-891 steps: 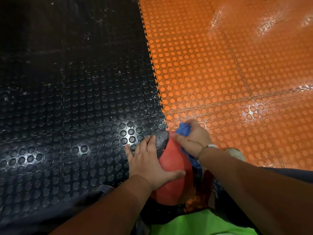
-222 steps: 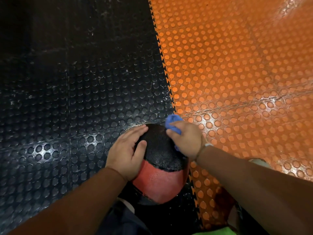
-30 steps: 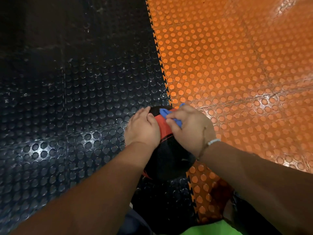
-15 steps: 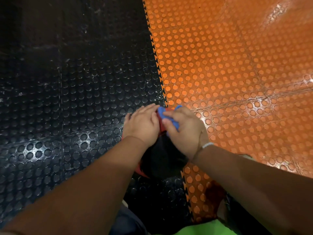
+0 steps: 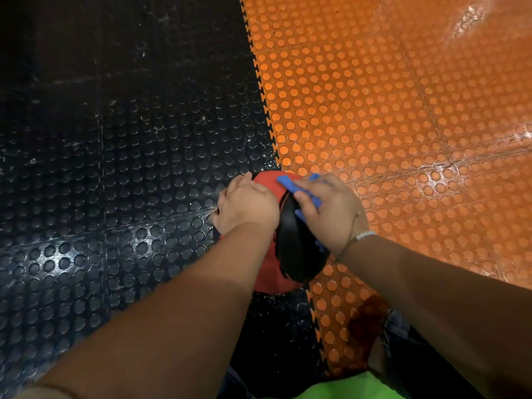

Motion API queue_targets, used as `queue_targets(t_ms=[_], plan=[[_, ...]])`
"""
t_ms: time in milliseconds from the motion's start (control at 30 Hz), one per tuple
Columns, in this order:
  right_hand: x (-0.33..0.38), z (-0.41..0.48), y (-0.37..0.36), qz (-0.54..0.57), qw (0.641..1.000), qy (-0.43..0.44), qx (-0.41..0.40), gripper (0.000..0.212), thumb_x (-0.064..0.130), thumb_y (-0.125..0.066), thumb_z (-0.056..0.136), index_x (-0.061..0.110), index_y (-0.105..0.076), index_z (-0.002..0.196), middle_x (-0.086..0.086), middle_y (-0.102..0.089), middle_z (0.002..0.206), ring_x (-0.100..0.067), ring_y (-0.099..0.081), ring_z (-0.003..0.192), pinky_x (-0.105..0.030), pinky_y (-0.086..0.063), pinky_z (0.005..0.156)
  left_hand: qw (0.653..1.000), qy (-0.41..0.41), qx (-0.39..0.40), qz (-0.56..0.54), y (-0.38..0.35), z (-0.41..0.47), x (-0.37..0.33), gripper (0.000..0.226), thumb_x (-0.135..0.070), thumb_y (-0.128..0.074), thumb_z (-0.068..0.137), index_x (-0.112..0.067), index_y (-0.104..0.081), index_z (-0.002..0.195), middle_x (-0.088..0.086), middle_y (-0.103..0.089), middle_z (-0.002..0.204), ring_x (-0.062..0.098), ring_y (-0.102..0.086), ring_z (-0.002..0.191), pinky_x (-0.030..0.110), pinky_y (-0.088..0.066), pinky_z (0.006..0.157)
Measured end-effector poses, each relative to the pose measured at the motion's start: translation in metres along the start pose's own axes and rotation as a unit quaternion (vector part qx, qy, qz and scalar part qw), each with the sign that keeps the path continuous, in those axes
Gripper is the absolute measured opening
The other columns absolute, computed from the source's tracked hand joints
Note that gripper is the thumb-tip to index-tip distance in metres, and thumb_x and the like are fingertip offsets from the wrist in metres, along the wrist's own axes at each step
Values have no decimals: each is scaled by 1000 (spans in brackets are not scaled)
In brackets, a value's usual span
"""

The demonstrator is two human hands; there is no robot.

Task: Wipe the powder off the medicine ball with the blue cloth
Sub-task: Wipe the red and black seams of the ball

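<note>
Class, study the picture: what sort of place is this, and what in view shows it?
Probably a gym or exercise room: a studded black mat interlocks with an orange mat, and there is a red-and-black medicine ball.

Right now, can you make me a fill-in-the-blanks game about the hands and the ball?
1. The right hand holds a ____ cloth against the medicine ball.
2. The left hand rests on the ball, which is black and ____.
3. The ball sits where black floor tiles meet ____ ones.
4. The bracelet is on the ____ wrist.

Missing words: blue, red, orange, right.
</note>
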State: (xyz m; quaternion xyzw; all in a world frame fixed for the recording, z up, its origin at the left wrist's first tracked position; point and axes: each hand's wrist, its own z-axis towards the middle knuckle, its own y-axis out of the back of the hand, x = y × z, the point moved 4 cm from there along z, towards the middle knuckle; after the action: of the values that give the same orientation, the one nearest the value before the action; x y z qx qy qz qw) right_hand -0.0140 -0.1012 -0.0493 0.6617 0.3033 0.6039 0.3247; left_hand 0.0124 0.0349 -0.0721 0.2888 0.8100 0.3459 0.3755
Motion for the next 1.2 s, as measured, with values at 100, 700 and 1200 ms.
queue_targets(t_ms=[100,700,1200], plan=[[-10,17,5,-3,995,-99,27,28,29,-50,93,24,-64,117,-5,-55,118,-22,-56,105,-24,-38,90,1000,5,3,14,-3,-2,-10,46,-32,-24,98,-36,-39,141,-12,-31,151,19,-28,137,46,-22,107],[-16,23,12,15,990,-115,85,29,30,-57,89,26,-63,117,-4,-59,119,-20,-57,104,-24,-42,88,999,-34,-23,35,2,-5,4,45,-30,-27,98,-34,-41,141,-16,-31,150,16,-29,135,44,-23,106],[-3,15,11,-65,995,-29,76,23,27,-54,90,22,-69,106,-2,-61,113,-21,-58,101,-28,-43,86,969,-232,6,79,-9,-6,-5,42,-29,-31,99,-35,-46,138,-19,-40,145,5,-27,138,38,-20,114]])
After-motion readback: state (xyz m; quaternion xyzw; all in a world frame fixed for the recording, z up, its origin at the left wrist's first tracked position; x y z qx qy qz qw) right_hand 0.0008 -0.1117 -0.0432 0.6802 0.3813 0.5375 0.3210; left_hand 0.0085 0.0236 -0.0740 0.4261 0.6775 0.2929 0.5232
